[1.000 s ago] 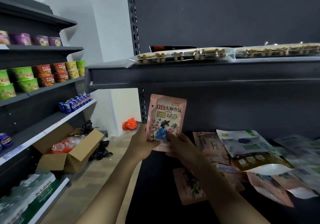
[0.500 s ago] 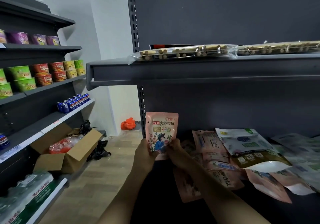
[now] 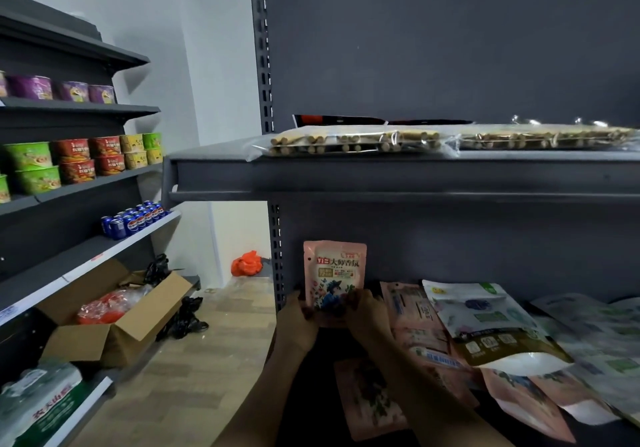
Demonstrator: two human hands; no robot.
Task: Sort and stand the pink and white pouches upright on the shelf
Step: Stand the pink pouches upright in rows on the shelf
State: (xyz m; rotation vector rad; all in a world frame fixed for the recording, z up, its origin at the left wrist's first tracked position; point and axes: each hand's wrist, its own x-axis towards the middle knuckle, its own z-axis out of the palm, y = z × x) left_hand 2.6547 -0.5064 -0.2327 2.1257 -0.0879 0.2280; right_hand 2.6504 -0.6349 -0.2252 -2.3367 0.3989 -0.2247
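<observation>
- A pink pouch (image 3: 334, 273) with a flower print and red lettering stands upright at the left end of the dark shelf (image 3: 311, 394), its lower edge held on both sides.
- Several more pink pouches (image 3: 412, 311) lie flat and overlapping just to its right.
- A white pouch (image 3: 485, 325) with a gold-brown lower band lies tilted on top of them.
- Another pink pouch (image 3: 370, 398) lies flat nearer the front.

A shop: steel shelving (image 3: 398, 176) stocked with noodle cups (image 3: 74, 162) and cans (image 3: 133, 220).

One upright pink pouch (image 3: 334, 275), two hands (several pouches lie flat).
</observation>
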